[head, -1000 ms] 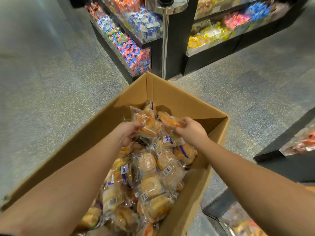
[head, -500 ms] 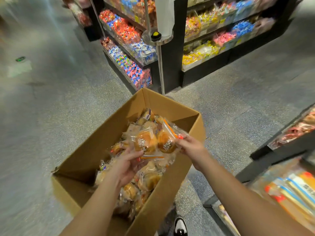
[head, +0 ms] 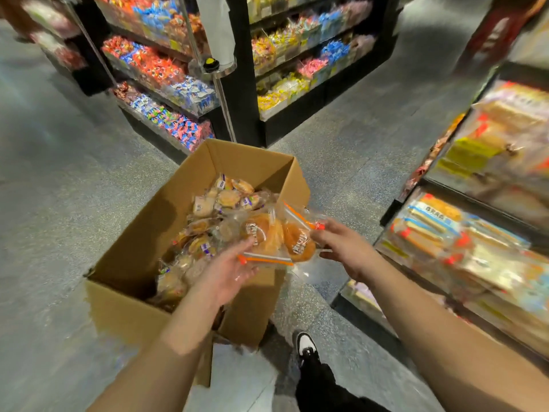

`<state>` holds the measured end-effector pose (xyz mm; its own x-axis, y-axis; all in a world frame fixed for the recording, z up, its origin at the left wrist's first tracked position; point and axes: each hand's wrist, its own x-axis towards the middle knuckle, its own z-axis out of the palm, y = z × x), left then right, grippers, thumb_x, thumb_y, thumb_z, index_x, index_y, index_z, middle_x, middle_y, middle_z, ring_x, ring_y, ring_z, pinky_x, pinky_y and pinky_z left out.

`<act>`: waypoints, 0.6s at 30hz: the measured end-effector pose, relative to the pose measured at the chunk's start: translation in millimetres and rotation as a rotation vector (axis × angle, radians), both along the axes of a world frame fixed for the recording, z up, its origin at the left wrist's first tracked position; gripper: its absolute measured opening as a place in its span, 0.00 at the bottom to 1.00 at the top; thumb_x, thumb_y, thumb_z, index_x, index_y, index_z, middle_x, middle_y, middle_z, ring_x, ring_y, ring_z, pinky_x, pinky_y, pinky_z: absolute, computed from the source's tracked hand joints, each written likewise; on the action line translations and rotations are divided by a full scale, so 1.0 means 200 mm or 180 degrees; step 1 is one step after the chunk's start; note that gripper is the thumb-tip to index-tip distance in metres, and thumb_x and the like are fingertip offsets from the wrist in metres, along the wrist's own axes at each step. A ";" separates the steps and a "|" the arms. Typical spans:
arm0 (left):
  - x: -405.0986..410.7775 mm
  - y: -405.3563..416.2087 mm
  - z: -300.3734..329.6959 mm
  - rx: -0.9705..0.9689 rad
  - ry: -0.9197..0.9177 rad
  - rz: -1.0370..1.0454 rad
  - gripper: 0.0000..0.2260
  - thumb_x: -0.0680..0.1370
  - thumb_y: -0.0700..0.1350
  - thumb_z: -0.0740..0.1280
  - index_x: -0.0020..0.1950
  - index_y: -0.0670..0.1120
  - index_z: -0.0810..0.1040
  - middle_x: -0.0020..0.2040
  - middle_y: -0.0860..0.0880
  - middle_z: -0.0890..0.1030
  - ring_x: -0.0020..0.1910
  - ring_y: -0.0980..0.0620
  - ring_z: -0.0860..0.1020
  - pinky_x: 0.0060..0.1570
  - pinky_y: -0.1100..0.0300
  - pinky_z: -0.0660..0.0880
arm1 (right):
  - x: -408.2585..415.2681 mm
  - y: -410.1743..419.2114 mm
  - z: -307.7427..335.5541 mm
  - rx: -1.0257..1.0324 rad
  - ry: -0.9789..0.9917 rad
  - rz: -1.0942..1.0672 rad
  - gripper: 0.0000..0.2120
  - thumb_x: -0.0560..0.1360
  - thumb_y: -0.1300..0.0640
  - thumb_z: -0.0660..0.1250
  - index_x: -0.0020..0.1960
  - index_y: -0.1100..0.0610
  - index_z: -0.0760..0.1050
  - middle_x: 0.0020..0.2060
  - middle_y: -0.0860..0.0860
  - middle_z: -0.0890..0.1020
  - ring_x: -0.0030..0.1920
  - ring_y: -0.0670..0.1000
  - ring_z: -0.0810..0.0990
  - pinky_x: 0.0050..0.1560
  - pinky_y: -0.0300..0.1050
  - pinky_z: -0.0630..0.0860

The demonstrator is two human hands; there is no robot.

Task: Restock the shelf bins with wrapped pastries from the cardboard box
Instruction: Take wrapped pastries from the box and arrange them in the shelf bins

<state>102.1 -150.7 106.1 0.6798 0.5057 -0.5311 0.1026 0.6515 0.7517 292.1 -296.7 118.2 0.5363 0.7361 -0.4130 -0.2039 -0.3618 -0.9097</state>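
Nearest the camera, a black-and-white shoe (head: 306, 346) and a dark trouser leg (head: 322, 385) stand on the speckled grey floor (head: 59, 203), just beside the near right corner of the cardboard box (head: 127, 257). Two bare forearms reach forward over that corner. The left hand (head: 228, 272) lies palm up with its fingers fairly straight, supporting the lower edge of the wrapped pastries (head: 276, 236) from beneath. The right hand (head: 341, 248) pinches the right end of the clear wrappers between thumb and fingers. Between the hands hang two round golden buns in clear film with orange-striped seams, held above the right side of the box.

The box sits open on the floor, its flaps down, and is partly filled with a loose pile of more wrapped pastries (head: 219, 203) heaped toward its far and right sides.

To the right, shelf bins (head: 463, 248) hold flat packets in yellow, orange and blue wrappers, blurred. Farther off, beyond the box, a black shelf unit (head: 246, 84) carries tiers of bright sweets in red, blue, yellow and pink, with a metal pole (head: 222, 105) standing at its corner.
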 end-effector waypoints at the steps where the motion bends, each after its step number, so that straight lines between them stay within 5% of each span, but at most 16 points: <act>1: -0.03 -0.05 0.00 -0.0067 -0.0011 0.0032 0.13 0.72 0.46 0.70 0.54 0.43 0.78 0.45 0.46 0.83 0.47 0.47 0.79 0.51 0.55 0.73 | -0.04 -0.07 0.01 -0.0024 -0.0038 -0.0011 0.11 0.78 0.58 0.68 0.59 0.57 0.78 0.51 0.55 0.84 0.49 0.50 0.81 0.55 0.49 0.76; 7: -0.04 -0.37 0.05 -0.0394 -0.0143 -0.0372 0.10 0.71 0.45 0.69 0.49 0.42 0.77 0.44 0.44 0.80 0.48 0.46 0.79 0.55 0.53 0.72 | -0.18 -0.50 0.10 0.0072 0.0031 -0.0513 0.02 0.77 0.59 0.68 0.48 0.56 0.79 0.36 0.48 0.79 0.40 0.47 0.77 0.47 0.46 0.77; 10: 0.05 -0.53 0.11 -0.0632 -0.0239 -0.0765 0.18 0.74 0.43 0.69 0.62 0.38 0.75 0.59 0.35 0.80 0.62 0.36 0.78 0.62 0.43 0.75 | -0.18 -0.74 0.15 0.0171 0.0063 -0.0829 0.03 0.77 0.58 0.68 0.45 0.55 0.79 0.35 0.48 0.77 0.38 0.47 0.75 0.44 0.45 0.78; 13: 0.19 -0.73 0.18 -0.0582 -0.0258 -0.1072 0.24 0.73 0.42 0.69 0.69 0.38 0.72 0.66 0.33 0.76 0.66 0.34 0.75 0.57 0.42 0.78 | -0.17 -0.98 0.19 0.0318 0.0152 -0.1175 0.06 0.78 0.52 0.69 0.48 0.55 0.80 0.39 0.49 0.79 0.41 0.48 0.76 0.46 0.48 0.78; 18: 0.46 -1.14 0.26 -0.0337 -0.0280 -0.1514 0.16 0.70 0.42 0.70 0.57 0.40 0.78 0.50 0.39 0.83 0.51 0.42 0.83 0.48 0.48 0.82 | -0.12 -1.41 0.24 0.0560 0.0267 -0.1652 0.16 0.78 0.49 0.69 0.62 0.54 0.76 0.48 0.52 0.82 0.47 0.50 0.80 0.51 0.50 0.79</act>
